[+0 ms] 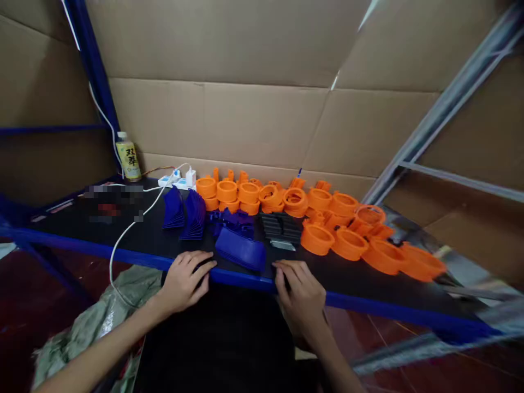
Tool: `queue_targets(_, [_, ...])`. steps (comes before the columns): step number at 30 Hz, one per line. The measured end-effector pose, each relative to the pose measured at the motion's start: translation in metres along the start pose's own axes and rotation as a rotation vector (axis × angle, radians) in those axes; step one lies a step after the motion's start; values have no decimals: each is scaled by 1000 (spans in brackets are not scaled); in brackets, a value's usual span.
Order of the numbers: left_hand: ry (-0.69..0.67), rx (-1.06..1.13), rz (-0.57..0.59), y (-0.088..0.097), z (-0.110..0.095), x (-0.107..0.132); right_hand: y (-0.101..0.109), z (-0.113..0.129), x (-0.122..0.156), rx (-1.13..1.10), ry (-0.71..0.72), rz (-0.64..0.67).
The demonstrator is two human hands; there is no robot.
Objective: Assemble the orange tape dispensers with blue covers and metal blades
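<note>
My left hand (188, 277) rests on the front edge of the black-topped table, its fingers apart and nothing held. On the same edge, farther right, lies my right hand (301, 286), also without anything in it, fingers bent but spread. Between them sits a stack of curved blue plastic plates (240, 248), close to the edge. Two fanned stacks of thin blue pieces (193, 214) stand beyond my left hand. Behind the plates are jagged blue parts (232, 218). A group of black ribbed parts (281, 226) lies beyond my right hand, with a grey utility knife (283, 245) before it.
Orange ring-shaped parts (317, 239) stand in rows along the back and right. A white power strip (178, 181) with a charger sits at the back; its white cable (123, 234) hangs over the front edge. A yellow-labelled bottle (128, 157) stands at the back left, by a blue post.
</note>
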State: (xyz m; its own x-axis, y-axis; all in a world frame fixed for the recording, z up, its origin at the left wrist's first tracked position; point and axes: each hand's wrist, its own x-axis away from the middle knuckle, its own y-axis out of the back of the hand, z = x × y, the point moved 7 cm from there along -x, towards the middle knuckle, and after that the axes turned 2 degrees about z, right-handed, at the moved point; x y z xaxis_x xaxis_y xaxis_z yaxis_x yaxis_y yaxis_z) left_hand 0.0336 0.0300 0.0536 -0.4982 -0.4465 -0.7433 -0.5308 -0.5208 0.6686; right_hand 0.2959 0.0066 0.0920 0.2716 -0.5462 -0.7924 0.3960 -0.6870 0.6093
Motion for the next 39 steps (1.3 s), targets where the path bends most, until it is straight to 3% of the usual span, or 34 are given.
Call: queue_targets(39, [-9,-4,-7,-2,2,0,0,-4,0,-19,5,3])
